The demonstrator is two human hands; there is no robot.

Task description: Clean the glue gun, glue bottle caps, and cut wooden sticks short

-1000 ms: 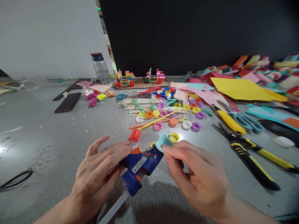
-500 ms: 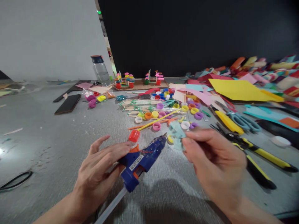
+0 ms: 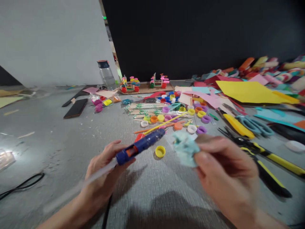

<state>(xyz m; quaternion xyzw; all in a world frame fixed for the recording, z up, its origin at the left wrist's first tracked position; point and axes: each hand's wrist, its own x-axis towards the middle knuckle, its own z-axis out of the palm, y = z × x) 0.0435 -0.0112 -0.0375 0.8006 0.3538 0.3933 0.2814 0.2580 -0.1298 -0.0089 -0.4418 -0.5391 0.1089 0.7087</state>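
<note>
My left hand (image 3: 105,171) is closed around the handle of a blue glue gun (image 3: 140,145), whose nozzle points up and to the right; a clear glue stick juts from its back end. My right hand (image 3: 226,176) pinches a crumpled light-blue piece (image 3: 185,148) between thumb and fingers, a short way right of the gun's tip. The right hand is blurred by motion. A yellow bottle cap (image 3: 160,151) lies on the grey table (image 3: 59,140) between the two hands. A red cap (image 3: 138,137) peeks out just behind the gun.
Beyond the hands lie several coloured caps (image 3: 201,114), wooden sticks (image 3: 145,106) and a yellow straw. Scissors (image 3: 254,125), a yellow cutter (image 3: 238,125) and pliers (image 3: 264,165) lie right, by coloured paper sheets (image 3: 247,92). A phone (image 3: 76,108), a bottle (image 3: 106,74) and two cap models (image 3: 145,83) stand behind. A black cable (image 3: 21,184) runs left.
My left hand turned and lifted the glue gun so its top now faces me. My right hand pulled the light-blue piece away from the nozzle, to the right and nearer to me, uncovering the yellow cap.
</note>
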